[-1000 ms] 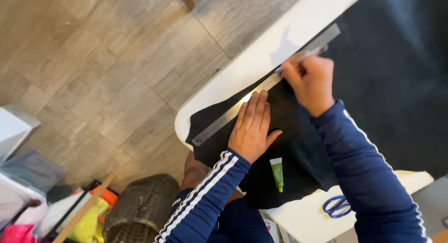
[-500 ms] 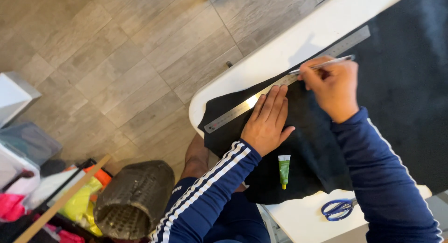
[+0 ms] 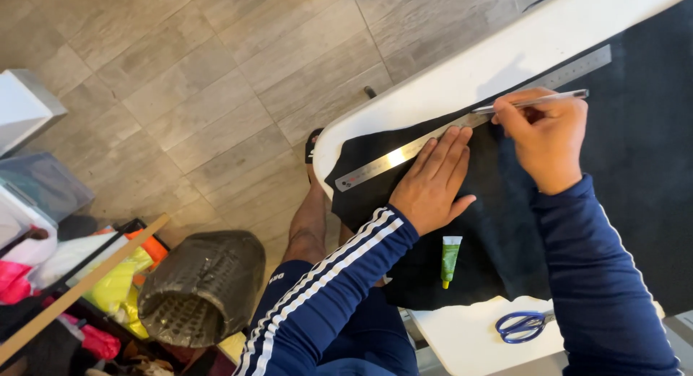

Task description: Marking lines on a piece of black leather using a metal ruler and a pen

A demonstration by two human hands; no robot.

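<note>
A long steel ruler (image 3: 390, 159) lies across a sheet of black fabric (image 3: 635, 152) on a white table (image 3: 505, 58). My left hand (image 3: 433, 185) lies flat, fingers spread, pressing on the ruler and fabric. My right hand (image 3: 545, 134) grips a silver pen (image 3: 538, 100), its tip against the ruler's edge at the middle of the ruler. Both arms wear dark blue sleeves with white stripes.
A small green tube (image 3: 450, 259) lies on the fabric near the front edge. Blue-handled scissors (image 3: 521, 324) rest on the white table at the lower right. On the tiled floor to the left stand a dark woven basket (image 3: 202, 286), colourful bags and a wooden stick (image 3: 79, 289).
The view has shifted, so the table and hands sit further right and lower in frame. My right hand with the pen stays at the ruler's edge; my left hand keeps pressing the ruler.
</note>
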